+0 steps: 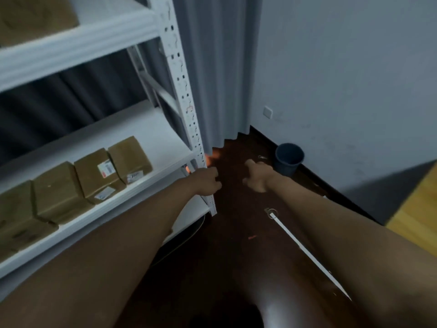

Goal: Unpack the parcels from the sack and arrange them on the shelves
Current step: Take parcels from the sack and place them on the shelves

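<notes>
Several brown cardboard parcels [99, 174] stand in a row on the white shelf [160, 143] at the left; some bear white labels. Another parcel [35, 17] sits on the shelf above. My left hand [207, 182] is beside the shelf's front right post [186, 102], fingers loosely curled, holding nothing. My right hand [256, 176] hovers over the dark floor to the right of it, fingers relaxed and empty. No sack is in view.
A dark blue bucket [288, 158] stands on the floor by the white wall. Grey curtains [220, 67] hang behind the shelf post. A white strap with a metal ring [293, 237] lies across the dark floor. A yellow surface [418, 209] shows at the right edge.
</notes>
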